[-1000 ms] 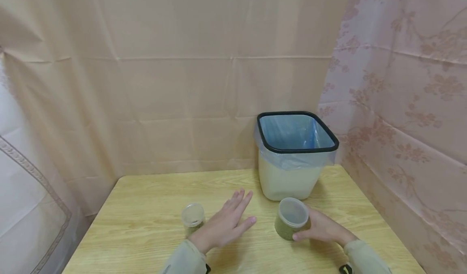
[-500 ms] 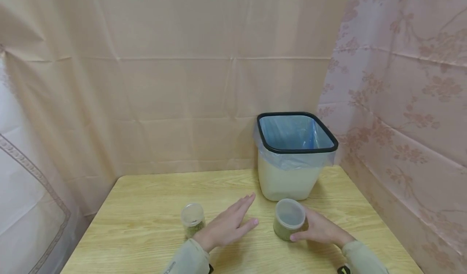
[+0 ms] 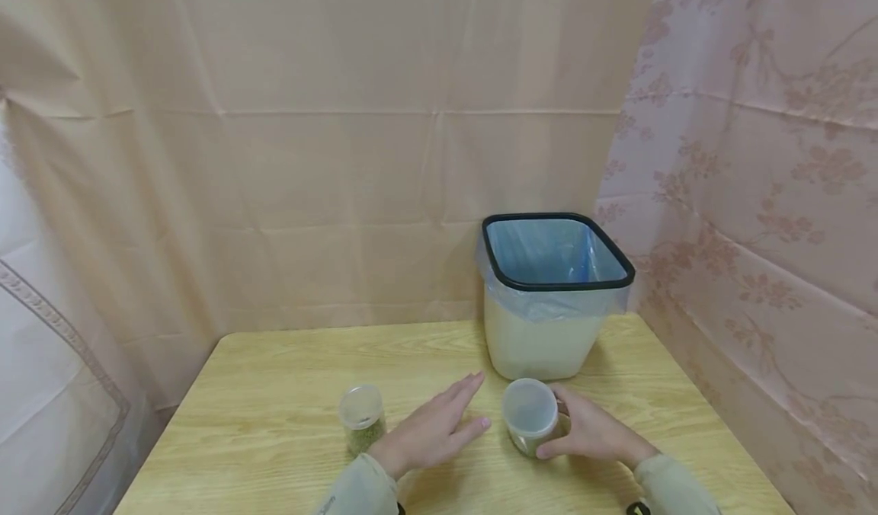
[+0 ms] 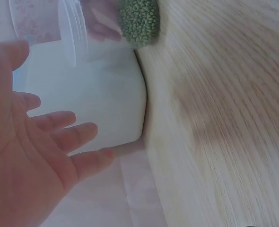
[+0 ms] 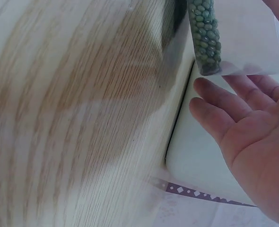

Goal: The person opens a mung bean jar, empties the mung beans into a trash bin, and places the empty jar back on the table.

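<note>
Right hand (image 3: 591, 433): thumb and fingers were curled round one clear tub (image 3: 530, 412), just in front of the bin (image 3: 538, 340); green beans (image 5: 206, 38) lay in its base. Left hand (image 3: 432, 433): fingers were straight and held nothing, front-left of the bin. Second jar (image 3: 362, 417), part-filled green: stood farther left of the bin. Risk, as I judged it remotely: a slack one-handed grip could have tipped the tub, spilling beans if its top, unreadable to me, was unlidded.

Bare hands (image 3: 434, 431), pale greenish-beige sleeves (image 3: 360, 487), black wrist pieces (image 3: 638, 508) (one yellow-marked)
</note>
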A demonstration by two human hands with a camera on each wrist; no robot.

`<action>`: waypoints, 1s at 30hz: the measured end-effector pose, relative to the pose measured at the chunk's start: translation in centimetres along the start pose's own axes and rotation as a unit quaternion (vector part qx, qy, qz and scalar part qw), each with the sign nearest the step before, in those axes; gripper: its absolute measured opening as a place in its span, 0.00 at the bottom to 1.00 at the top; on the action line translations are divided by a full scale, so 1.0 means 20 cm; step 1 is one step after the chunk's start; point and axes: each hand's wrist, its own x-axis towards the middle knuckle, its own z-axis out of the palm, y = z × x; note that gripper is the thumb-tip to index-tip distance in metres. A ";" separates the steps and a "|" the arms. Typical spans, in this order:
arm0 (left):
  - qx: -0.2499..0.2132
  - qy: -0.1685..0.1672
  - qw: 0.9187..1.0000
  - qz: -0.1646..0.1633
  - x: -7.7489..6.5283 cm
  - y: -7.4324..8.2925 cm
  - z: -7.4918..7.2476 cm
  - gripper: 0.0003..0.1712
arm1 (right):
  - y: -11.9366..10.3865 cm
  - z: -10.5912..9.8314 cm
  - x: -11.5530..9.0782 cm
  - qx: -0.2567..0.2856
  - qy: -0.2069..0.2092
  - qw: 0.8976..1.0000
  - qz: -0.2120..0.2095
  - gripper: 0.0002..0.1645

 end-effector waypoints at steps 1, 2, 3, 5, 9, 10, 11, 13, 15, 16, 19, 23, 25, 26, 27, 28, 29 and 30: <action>-0.006 -0.002 1.000 -0.001 0.00 0.00 0.00 0.41 | 0.00 0.00 0.00 0.001 0.000 1.000 0.000 0.51; -0.009 -0.002 1.000 0.003 0.00 0.00 0.01 0.41 | 0.00 0.00 0.01 0.001 0.000 1.000 0.004 0.50; -0.014 -0.002 1.000 0.005 0.00 0.01 0.02 0.41 | 0.00 0.01 0.01 0.003 -0.001 1.000 0.007 0.50; -0.021 0.001 1.000 0.013 0.00 0.01 0.03 0.42 | -0.01 0.01 0.01 0.004 -0.002 1.000 0.014 0.49; -0.022 0.022 0.999 0.037 0.00 0.03 0.06 0.43 | -0.02 0.02 0.02 -0.003 -0.003 1.000 0.018 0.49; -0.015 0.031 0.998 0.046 0.01 0.03 0.07 0.43 | -0.02 0.02 0.02 -0.006 -0.001 1.000 0.017 0.49; -0.009 0.038 0.998 0.053 0.01 0.04 0.07 0.44 | -0.03 0.02 0.02 -0.009 0.000 1.000 0.016 0.49; -0.005 0.046 0.997 0.062 0.01 0.04 0.07 0.46 | -0.04 0.02 0.02 -0.014 0.002 1.000 0.013 0.50; -0.002 0.051 0.996 0.069 0.01 0.04 0.07 0.48 | -0.05 0.03 0.02 -0.022 0.006 1.000 0.008 0.50; -0.001 0.051 0.996 0.069 0.01 0.04 0.07 0.49 | -0.06 0.03 0.03 -0.027 0.007 1.000 0.004 0.50; 0.002 0.050 0.997 0.064 0.01 0.04 0.08 0.53 | -0.07 0.04 0.04 -0.045 0.009 0.999 -0.007 0.50; 0.009 0.049 0.997 0.055 0.00 0.03 0.10 0.59 | -0.09 0.05 0.04 -0.061 0.009 0.998 -0.016 0.49; 0.017 0.050 0.997 0.055 0.01 0.02 0.11 0.61 | -0.10 0.05 0.04 -0.065 0.007 0.998 -0.016 0.49; 0.023 0.051 0.997 0.057 0.01 0.02 0.11 0.61 | -0.11 0.06 0.04 -0.067 0.006 0.998 -0.017 0.49; 0.029 0.053 0.996 0.059 0.01 0.02 0.12 0.61 | -0.11 0.06 0.04 -0.070 0.006 0.997 -0.019 0.49; 0.033 0.056 0.996 0.062 0.01 0.02 0.12 0.62 | -0.12 0.06 0.04 -0.073 0.006 0.997 -0.022 0.50; 0.037 0.058 0.996 0.065 0.01 0.02 0.12 0.62 | -0.13 0.07 0.04 -0.078 0.006 0.997 -0.025 0.50; 0.041 0.061 0.995 0.068 0.01 0.02 0.12 0.62 | -0.13 0.07 0.04 -0.082 0.006 0.996 -0.027 0.50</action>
